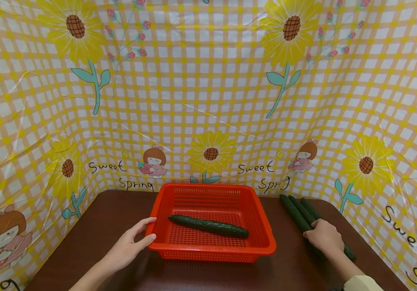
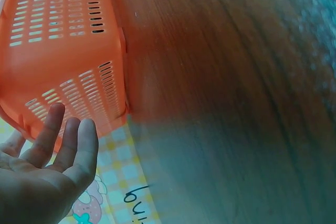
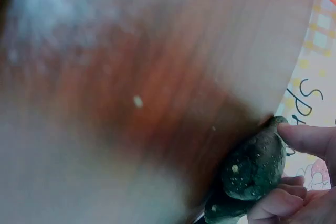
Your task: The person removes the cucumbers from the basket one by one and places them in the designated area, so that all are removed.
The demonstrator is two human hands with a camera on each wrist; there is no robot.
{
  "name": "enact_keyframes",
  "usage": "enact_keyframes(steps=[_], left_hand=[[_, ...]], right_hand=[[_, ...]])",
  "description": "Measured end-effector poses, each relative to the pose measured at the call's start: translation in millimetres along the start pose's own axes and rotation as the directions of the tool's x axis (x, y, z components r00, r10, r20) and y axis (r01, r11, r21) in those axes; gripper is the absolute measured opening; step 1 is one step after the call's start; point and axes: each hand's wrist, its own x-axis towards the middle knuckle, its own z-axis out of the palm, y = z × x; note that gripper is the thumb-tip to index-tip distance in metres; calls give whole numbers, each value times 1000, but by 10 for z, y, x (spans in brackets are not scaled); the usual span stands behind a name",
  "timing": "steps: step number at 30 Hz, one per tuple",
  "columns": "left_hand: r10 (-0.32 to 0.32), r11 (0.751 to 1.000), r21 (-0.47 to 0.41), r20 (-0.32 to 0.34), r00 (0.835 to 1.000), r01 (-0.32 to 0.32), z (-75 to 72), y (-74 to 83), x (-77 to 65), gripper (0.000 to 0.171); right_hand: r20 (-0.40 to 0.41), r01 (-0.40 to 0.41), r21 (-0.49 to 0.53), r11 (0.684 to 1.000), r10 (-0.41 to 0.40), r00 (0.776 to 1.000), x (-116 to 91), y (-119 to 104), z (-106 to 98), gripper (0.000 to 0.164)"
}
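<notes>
A red plastic basket [image 1: 213, 247] stands in the middle of the table, and one dark green cucumber [image 1: 208, 227] lies across its floor. At the basket's left rim is my left hand [image 1: 130, 242], its fingertips right at the edge; in the left wrist view the fingers [image 2: 84, 148] are spread and relaxed beside the basket wall [image 2: 58, 66]. Three cucumbers lie together on the right of the table. My right hand [image 1: 325, 237] grips the leftmost cucumber [image 1: 295, 212] there, thumb on its left side. The right wrist view shows that cucumber [image 3: 257, 169] end-on, partly hidden by the fingers.
Beside the gripped cucumber lie a middle cucumber [image 1: 304, 211] and a right-hand cucumber [image 1: 311, 208]. The dark brown table [image 1: 113, 214] is walled at the back and both sides by a yellow checked cloth [image 1: 179, 105] printed with flowers.
</notes>
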Motion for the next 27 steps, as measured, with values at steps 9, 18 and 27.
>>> enact_keyframes(steps=[9,18,27], left_hand=[[-1,1000,-2,11,1000,1,-3,16,4,51],[9,1000,-9,6,1000,-9,-2,36,-13,51],[7,1000,-2,12,1000,-7,-1,18,-19,51]], right_hand=[[10,34,43,999,-34,999,31,-90,-121,65],[17,137,181,974,-142,990,52,-466,-326,57],[158,53,403,914,-126,979,71,-835,-402,58]])
